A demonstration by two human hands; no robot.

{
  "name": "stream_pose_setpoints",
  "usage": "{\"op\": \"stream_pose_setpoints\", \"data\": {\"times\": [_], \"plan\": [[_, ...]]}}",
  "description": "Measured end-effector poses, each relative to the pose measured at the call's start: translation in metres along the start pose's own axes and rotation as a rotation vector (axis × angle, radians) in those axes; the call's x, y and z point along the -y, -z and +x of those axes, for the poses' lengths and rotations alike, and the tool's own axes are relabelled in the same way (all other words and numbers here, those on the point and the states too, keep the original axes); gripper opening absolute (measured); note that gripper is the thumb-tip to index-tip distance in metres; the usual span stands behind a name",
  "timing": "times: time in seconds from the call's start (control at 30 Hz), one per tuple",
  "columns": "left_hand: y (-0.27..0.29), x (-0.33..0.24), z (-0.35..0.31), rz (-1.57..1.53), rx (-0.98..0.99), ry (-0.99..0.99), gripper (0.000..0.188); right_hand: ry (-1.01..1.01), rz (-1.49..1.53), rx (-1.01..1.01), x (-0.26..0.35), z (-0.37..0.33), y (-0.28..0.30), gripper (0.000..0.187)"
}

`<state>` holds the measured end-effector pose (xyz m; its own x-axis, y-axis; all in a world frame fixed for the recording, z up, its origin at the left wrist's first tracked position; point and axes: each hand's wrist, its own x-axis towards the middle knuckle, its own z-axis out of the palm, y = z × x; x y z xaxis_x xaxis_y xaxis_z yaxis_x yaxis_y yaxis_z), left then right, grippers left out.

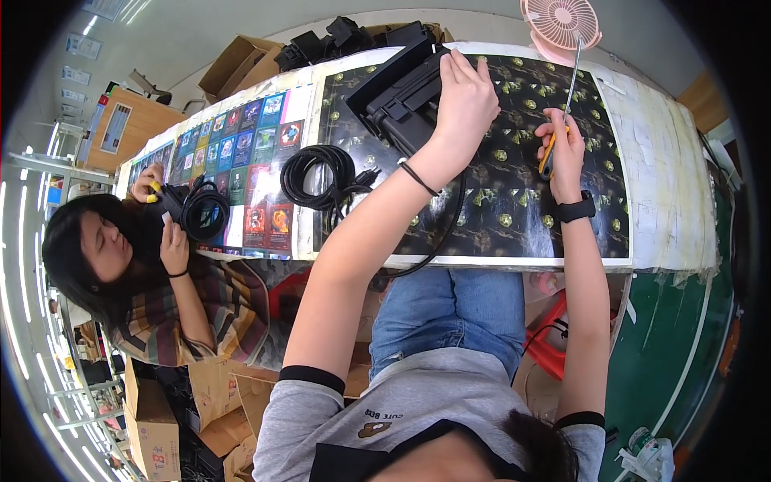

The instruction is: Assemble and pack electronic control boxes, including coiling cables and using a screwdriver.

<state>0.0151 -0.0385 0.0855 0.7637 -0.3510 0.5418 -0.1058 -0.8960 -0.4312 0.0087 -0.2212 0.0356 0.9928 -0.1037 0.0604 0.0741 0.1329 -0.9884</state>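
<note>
Seen from my remote post, the left hand [468,96] lays its fingers over a black plastic housing [405,100] at the desk's [671,177] far side; whether they grip, I cannot tell. Well apart, the right hand [567,149] clasps a yellow-and-black screwdriver [548,154]. Lettering marks the grey shirt [458,394]; a dark patterned sheet [514,221] stretches toward the near edge.

Your boxy black device [411,103] aslant at twelve o'clock, your orange-and-dark-handled screwdriver [548,158] at one, shaft toward twelve.
</note>
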Motion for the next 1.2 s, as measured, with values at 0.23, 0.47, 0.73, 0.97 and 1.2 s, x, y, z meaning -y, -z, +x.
{"op": "stream_pose_setpoints", "data": {"times": [0.23,0.47,0.73,0.97,1.2], "plan": [[-0.010,-0.017,-0.004,0.211,-0.118,-0.031,0.045,0.017,0.021,-0.009,-0.001,0.000,0.003,0.029],[-0.004,0.005,-0.007,-0.248,-0.107,0.037,0.076,-0.008,0.068,0.074,0.004,0.001,0.000,0.034],[-0.022,0.099,-0.033,-0.588,0.055,0.213,0.035,0.160,0.037,0.322,0.009,-0.009,-0.008,0.049],[-0.025,0.117,-0.029,-0.584,0.151,0.350,0.046,0.049,-0.129,0.593,0.025,-0.023,-0.010,0.055],[-0.026,0.124,-0.028,-0.658,0.220,0.280,0.068,0.091,-0.143,0.498,0.025,-0.023,-0.009,0.054]]}}
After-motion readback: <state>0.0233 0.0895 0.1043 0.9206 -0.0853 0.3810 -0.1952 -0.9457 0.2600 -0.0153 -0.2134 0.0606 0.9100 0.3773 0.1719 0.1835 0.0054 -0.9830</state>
